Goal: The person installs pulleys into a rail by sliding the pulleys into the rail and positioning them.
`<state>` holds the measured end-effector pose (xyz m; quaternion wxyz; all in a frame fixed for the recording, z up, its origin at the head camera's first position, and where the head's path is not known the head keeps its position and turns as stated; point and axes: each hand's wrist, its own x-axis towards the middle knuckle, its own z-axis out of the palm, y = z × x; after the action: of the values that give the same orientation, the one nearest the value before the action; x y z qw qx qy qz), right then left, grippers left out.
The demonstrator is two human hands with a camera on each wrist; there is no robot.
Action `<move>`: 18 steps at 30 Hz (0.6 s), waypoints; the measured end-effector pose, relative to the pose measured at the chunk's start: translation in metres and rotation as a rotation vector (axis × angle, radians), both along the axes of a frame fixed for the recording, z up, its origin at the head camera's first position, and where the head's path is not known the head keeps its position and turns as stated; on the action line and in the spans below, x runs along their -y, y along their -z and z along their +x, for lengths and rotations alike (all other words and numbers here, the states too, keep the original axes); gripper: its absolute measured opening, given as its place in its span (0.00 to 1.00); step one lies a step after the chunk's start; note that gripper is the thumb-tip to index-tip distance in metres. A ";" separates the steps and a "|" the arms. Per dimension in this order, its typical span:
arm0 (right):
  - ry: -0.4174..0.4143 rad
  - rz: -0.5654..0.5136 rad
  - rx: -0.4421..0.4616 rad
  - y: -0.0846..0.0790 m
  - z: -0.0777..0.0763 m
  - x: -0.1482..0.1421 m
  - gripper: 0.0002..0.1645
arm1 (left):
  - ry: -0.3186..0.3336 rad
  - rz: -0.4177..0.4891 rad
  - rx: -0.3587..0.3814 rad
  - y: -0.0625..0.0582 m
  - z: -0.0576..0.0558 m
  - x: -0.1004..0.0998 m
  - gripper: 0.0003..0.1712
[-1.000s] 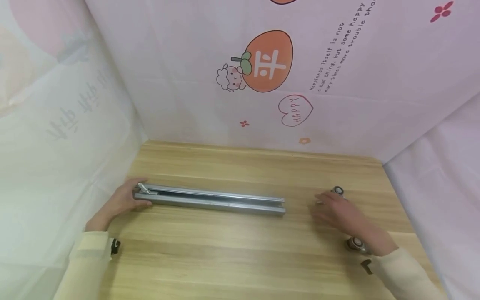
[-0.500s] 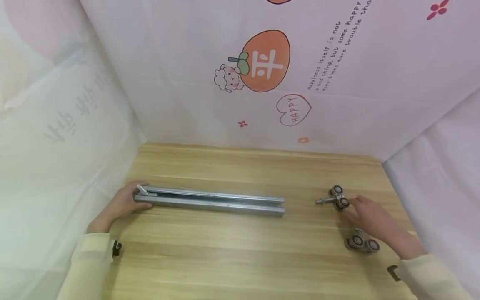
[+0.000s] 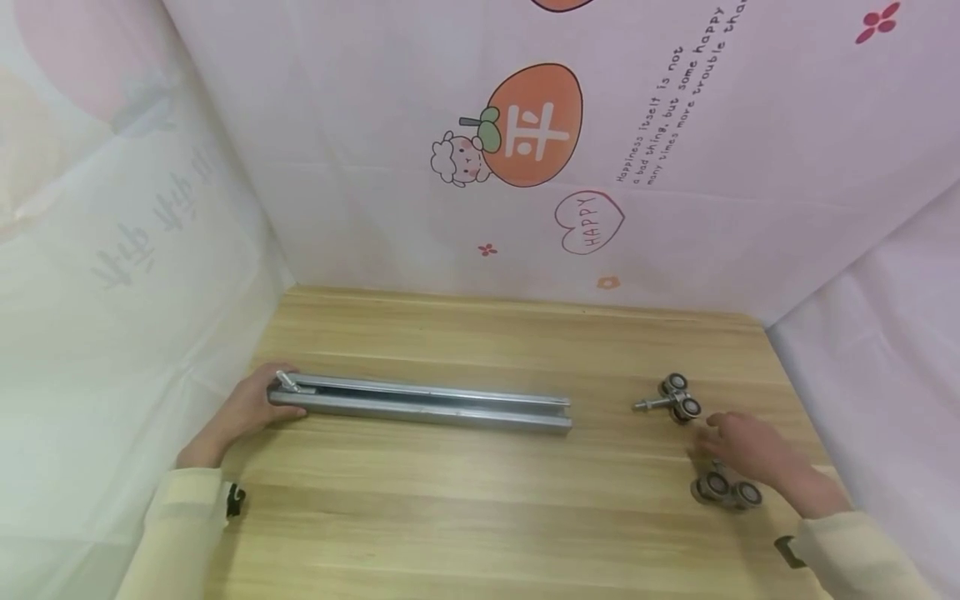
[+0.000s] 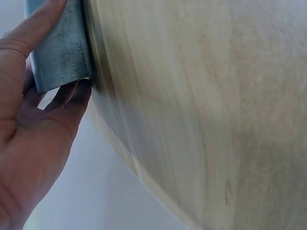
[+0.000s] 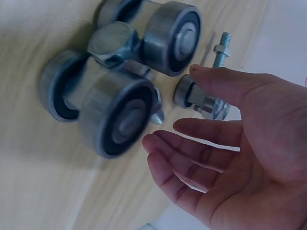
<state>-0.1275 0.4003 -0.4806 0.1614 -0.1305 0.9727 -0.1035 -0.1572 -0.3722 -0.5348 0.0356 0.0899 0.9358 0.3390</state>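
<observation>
Pale printed cloth [image 3: 375,208] walls in a wood-grain tabletop [image 3: 420,517], the back panel bearing a round orange fruit [image 3: 536,125] and a heart outline [image 3: 590,222] lettered HAPPY. A metal rail [image 3: 450,413] lies slot upward from near the tabletop's left edge to past its middle, roughly parallel to the far edge. At the rail's left end a small bolt-like fitting [image 3: 286,380] pokes up at a tilt from the slot. The left hand [image 3: 251,404] grips that same end, thumb along the near side and fingers round behind. Toward the tabletop's right edge sit two wheeled metal trolleys: the farther trolley [image 3: 678,397], its threaded bolt [image 3: 652,403] pointing left toward the rail but well apart from it, and the nearer trolley [image 3: 723,486], closer to the front edge. Between and just right of them hovers the right hand [image 3: 750,448], fingers loosely bent, thumb parted from them. Light yellow sleeves [image 3: 180,517] cover both forearms, each with a dark piece [image 3: 235,499] at the wrist.
</observation>
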 end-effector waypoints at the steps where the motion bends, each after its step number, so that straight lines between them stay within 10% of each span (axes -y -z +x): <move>1: -0.025 0.001 -0.009 0.004 0.000 -0.002 0.20 | -0.001 0.001 0.002 0.000 0.000 0.000 0.45; 18: 0.004 -0.031 -0.079 0.024 0.006 -0.009 0.10 | -0.003 0.013 -0.029 0.004 0.004 0.000 0.46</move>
<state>-0.1218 0.4091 -0.5043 0.1205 -0.1350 0.9769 -0.1136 -0.1537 -0.3718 -0.5390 0.0208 0.0937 0.9341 0.3439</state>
